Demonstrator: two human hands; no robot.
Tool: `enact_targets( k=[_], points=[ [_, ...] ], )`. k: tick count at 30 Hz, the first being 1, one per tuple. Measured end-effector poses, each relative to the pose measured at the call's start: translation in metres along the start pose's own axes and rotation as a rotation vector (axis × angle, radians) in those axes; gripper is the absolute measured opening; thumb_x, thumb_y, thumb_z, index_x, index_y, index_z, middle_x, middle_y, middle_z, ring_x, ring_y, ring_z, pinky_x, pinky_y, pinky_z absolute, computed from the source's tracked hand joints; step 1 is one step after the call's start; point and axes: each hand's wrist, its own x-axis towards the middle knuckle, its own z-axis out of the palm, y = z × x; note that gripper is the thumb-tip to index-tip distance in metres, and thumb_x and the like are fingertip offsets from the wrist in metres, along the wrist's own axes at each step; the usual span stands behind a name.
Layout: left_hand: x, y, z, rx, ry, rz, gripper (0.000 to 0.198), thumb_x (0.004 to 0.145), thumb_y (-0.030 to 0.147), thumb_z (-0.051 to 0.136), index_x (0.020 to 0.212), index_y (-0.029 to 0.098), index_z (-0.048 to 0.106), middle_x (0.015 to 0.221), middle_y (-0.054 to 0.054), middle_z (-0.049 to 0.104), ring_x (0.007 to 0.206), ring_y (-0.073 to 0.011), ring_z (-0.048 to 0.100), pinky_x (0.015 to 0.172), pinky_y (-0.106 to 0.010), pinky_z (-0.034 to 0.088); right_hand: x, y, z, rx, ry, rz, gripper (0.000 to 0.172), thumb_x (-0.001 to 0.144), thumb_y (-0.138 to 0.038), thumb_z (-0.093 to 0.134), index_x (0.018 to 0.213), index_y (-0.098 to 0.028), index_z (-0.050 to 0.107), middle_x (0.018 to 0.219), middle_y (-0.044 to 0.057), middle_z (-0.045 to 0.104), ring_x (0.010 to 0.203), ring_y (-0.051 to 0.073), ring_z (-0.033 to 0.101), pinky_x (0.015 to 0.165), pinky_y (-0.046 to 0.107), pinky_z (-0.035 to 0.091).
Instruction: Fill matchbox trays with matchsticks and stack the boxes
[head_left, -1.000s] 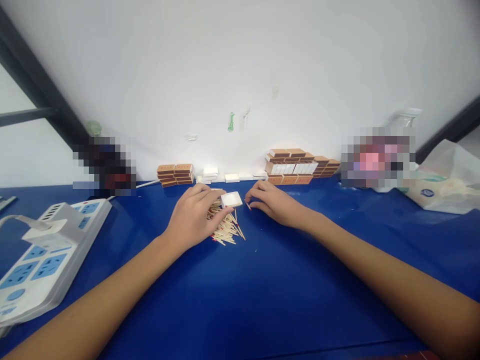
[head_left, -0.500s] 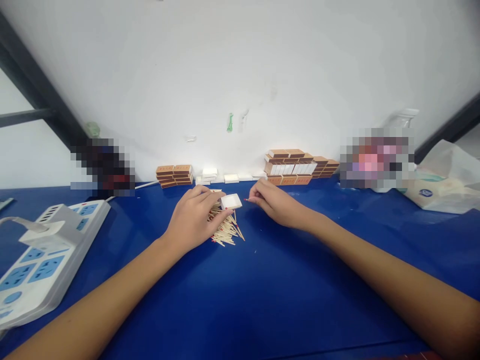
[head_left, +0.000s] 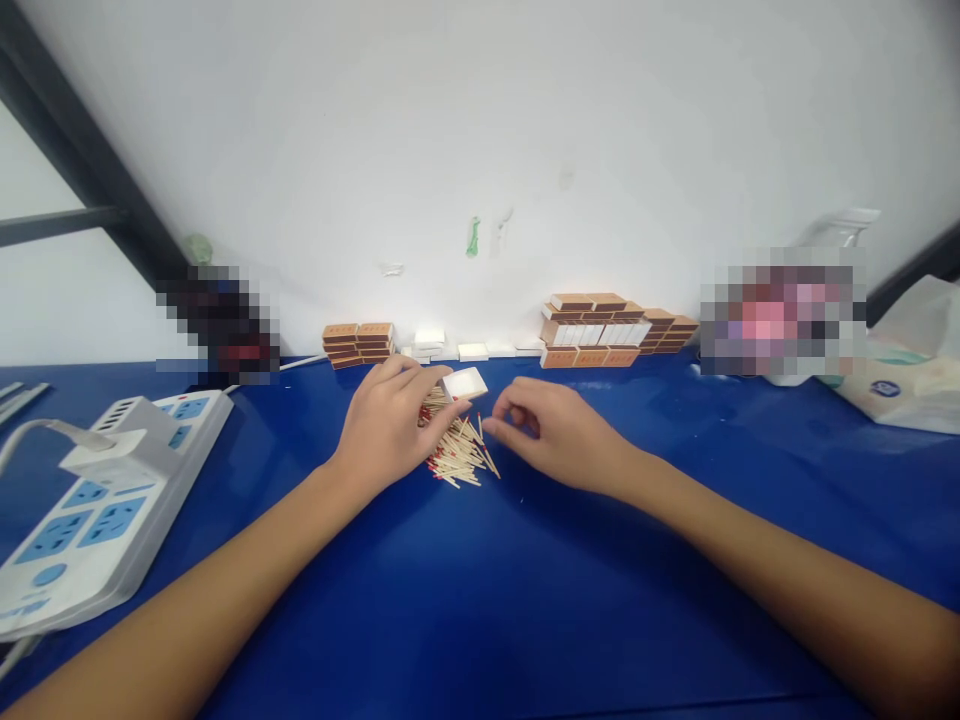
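My left hand grips a small white matchbox tray between thumb and fingers, its hollow side showing. Under and beside that hand lies a loose pile of red-tipped matches, partly covered by the fingers. To the right of the pile hovers my right hand, thumb and curled fingers a little apart, with nothing visible between them. The thumb tip is close to the outermost matches.
Against the wall stand a small stack of brown matchboxes and a larger matchbox stack. Between them lie several white trays. A power strip takes up the left side; a tissue pack lies on the right.
The match that my right hand pinched is out of its fingers, which have parted. That hand has lowered toward the matches. My left hand keeps the tray, and the view has shifted slightly.
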Motion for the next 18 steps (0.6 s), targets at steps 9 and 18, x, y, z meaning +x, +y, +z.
enact_targets(
  k=[9,18],
  points=[
    [-0.001,0.000,0.002,0.001,0.002,-0.021,0.036,0.096,0.042,0.069,0.117,0.013,0.071,0.095,-0.011,0.075,0.096,-0.0261,0.066,0.087,-0.044,0.057,-0.010,-0.009,0.006,-0.080,-0.220,0.136,0.009,0.093,-0.026,0.065,0.085,-0.021,0.064,0.087,0.004,0.065,0.072,0.016,0.058,0.063,0.030,0.041],
    [-0.001,0.000,0.001,-0.048,-0.033,0.065,0.034,0.097,0.039,0.068,0.121,0.015,0.068,0.103,-0.010,0.076,0.097,-0.0255,0.066,0.088,-0.043,0.057,-0.015,0.012,-0.016,-0.073,-0.264,0.083,0.015,0.103,-0.026,0.053,0.091,-0.021,0.060,0.093,0.005,0.064,0.076,0.018,0.060,0.067,0.031,0.044]
  ],
)
